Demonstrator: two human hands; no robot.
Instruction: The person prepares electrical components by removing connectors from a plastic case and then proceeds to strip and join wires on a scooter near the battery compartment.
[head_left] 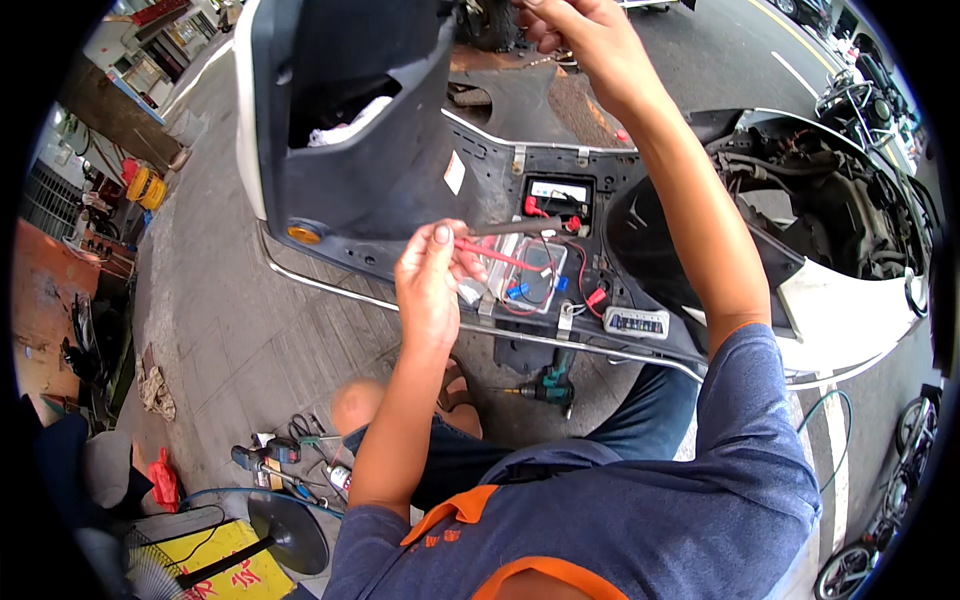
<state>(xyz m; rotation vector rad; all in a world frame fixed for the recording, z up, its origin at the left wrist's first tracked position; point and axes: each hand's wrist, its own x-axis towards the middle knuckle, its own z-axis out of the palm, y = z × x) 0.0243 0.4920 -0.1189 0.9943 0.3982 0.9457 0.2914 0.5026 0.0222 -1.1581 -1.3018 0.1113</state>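
My left hand (pixel 432 285) is closed around a slim red lead (pixel 505 256), thumb on top, over the scooter's floorboard. A dark tube-like piece (pixel 515 227) extends rightward from the same fingers; its exact kind is unclear. My right hand (pixel 572 28) is raised far forward at the upper edge, fingers curled together; what they hold, if anything, is hard to make out. Between my arms, a battery (pixel 560 192) with red terminal covers sits in an opened compartment. Next to it lie a clear plastic case (pixel 540 285), loose red and blue connectors, and a grey fuse box (pixel 636 323).
The scooter's front panel (pixel 350 190) rises at left; its opened body (pixel 810 200) exposes parts at right. A teal power drill (pixel 548 385) lies on the ground below the floorboard. Several tools (pixel 285 455) and a fan (pixel 160 560) are at lower left.
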